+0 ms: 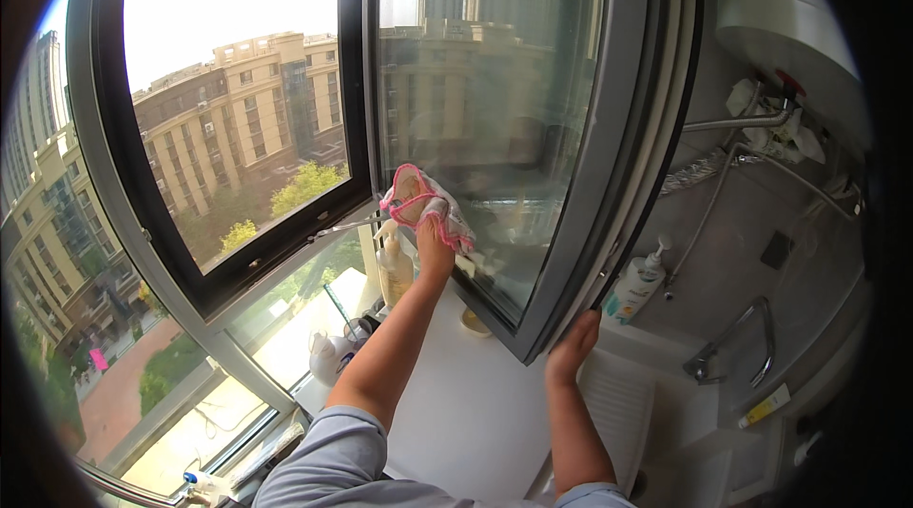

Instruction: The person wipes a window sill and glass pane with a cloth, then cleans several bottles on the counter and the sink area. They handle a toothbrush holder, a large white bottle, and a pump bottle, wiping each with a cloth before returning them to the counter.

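My left hand (pixel 434 240) presses a cloth with pink edging (pixel 417 205) against the lower left of a window pane (pixel 492 151). The pane sits in a grey metal sash (pixel 524 340) that stands swung open into the room. At the sash's lower right edge, my right hand (pixel 576 344) grips the frame, its fingers partly hidden behind it. A pump bottle (pixel 394 269) stands just below the cloth, beside my left forearm. Through the glass, buildings show.
A white countertop (pixel 463 401) lies below the sash, bearing a small round dish (pixel 474 322). At left are a white spray bottle (pixel 332 358) and the fixed window frame (pixel 285 244). To the right are a white pump bottle (pixel 637 287), a sink faucet (pixel 763 344) and a yellow-and-white tube (pixel 764 406).
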Demonstrator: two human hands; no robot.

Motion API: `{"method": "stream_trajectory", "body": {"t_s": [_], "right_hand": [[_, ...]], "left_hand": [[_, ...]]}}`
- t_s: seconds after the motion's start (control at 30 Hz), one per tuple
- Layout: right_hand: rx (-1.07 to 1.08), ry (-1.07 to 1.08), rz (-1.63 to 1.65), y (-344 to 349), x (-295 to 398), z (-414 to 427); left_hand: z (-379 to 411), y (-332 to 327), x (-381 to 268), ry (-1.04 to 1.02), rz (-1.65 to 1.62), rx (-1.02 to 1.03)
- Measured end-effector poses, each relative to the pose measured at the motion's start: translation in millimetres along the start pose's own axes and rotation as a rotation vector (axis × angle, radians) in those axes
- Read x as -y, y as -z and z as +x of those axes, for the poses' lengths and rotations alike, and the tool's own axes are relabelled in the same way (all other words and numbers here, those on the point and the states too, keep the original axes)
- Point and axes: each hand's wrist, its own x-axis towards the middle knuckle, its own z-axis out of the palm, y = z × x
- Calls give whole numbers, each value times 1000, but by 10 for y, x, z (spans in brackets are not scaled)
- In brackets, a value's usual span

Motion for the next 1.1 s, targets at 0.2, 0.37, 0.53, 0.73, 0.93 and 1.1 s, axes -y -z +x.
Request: {"method": "stream_trajectory", "body": {"t_s": [0.2,0.37,0.53,0.73,0.93,1.1], "right_hand": [[-14,79,-46,-36,-4,-21],[24,49,32,31,-9,-5],[54,42,62,43,-61,21],[16,31,-24,91,-109,17],[0,58,-21,125,-220,118],[-31,88,-62,174,-244,348]], "left_hand": [[-731,4,-550,318,-152,217],[-148,-15,-630,-39,-3,292],[516,-154,107,-341,410,6],[1169,-131,661,-105,197,-119],[1258,-81,1545,187,181,-181],[807,-227,1660,221,650,-185]]}}
